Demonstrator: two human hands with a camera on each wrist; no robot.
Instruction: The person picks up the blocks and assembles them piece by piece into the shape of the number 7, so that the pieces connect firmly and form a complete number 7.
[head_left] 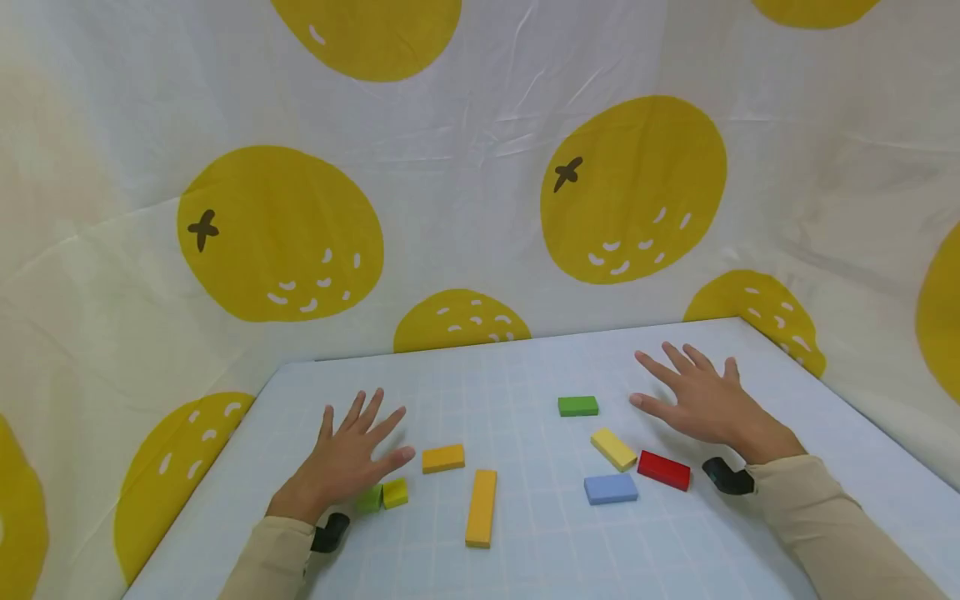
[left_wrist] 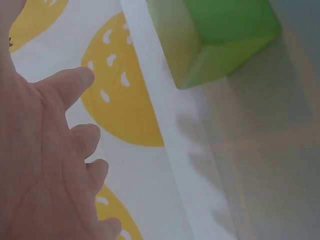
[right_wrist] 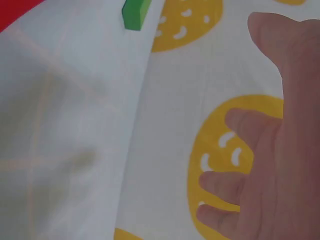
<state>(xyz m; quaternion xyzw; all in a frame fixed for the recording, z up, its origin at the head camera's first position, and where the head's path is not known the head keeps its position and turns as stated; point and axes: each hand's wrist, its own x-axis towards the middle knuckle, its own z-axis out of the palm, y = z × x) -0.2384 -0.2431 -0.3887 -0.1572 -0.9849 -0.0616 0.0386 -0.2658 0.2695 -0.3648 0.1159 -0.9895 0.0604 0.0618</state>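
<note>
blocks (head_left: 481, 509) lie mostly between the outspread hands (head_left: 341, 463) (head_left: 703, 403)

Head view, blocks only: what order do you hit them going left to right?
Lime cube -> yellow cube -> short orange block -> long orange block -> green block -> red block. Left out: pale yellow block and blue block, which overlap left to right.

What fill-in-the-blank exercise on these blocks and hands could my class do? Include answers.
The left hand and the right hand hold ____.
The red block lies nearer the ____ hand.
The farthest block in the head view is coloured ____.

Missing words: nothing; right; green.
</note>
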